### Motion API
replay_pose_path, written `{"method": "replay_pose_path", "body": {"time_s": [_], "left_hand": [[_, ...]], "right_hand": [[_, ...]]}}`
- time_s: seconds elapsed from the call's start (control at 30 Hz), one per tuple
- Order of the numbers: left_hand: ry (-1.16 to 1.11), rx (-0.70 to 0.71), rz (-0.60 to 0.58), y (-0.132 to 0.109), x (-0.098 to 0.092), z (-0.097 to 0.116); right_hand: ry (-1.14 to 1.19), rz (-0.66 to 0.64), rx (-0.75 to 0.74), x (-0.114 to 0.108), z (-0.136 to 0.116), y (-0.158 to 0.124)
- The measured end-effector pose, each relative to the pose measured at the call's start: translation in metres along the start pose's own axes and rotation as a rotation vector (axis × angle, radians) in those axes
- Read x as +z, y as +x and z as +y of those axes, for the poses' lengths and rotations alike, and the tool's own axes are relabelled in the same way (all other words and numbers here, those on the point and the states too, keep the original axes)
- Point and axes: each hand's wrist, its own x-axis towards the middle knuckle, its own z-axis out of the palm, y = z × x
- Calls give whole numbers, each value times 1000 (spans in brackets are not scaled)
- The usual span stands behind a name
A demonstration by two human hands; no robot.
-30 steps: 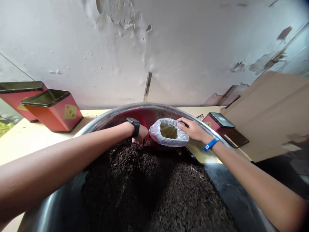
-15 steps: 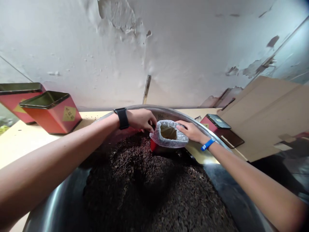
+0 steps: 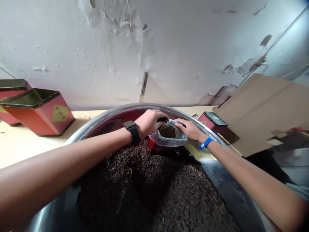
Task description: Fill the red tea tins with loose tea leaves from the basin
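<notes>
A red tin (image 3: 151,145) stands in dark loose tea leaves (image 3: 145,170), inside a large round metal pan (image 3: 84,130). A clear plastic bag (image 3: 166,141) lines the tin, its edge folded out over the rim. My left hand (image 3: 151,122), with a black watch on the wrist, is closed at the bag's far left edge; its fingertips are partly hidden. On the right side of the rim, my right hand (image 3: 189,129) pinches the bag, thumb inside the opening. The inside of the tin shows olive-yellow.
Two open red tins stand on the table at left, the nearer tin (image 3: 53,116) with a yellow label. A closed tin (image 3: 213,120) is beyond the pan at right, before a cardboard sheet (image 3: 263,112). A peeling wall (image 3: 108,64) rises behind.
My left hand has moved right along the bag's edge, from its left side to the far left part. My right hand keeps its grip. The view has shifted slightly.
</notes>
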Motion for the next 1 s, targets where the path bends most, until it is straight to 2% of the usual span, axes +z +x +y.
{"method": "replay_pose_path", "body": {"time_s": [0.2, 0.5, 0.73, 1.0], "left_hand": [[-31, 113, -98, -2, 11, 1], [11, 175, -204, -2, 10, -2], [209, 101, -163, -6, 14, 6], [238, 148, -160, -8, 20, 0]], "right_hand": [[-13, -9, 6, 0, -1, 0], [-23, -19, 15, -1, 2, 0], [-27, -30, 21, -2, -1, 0], [-40, -37, 28, -1, 1, 0]]}}
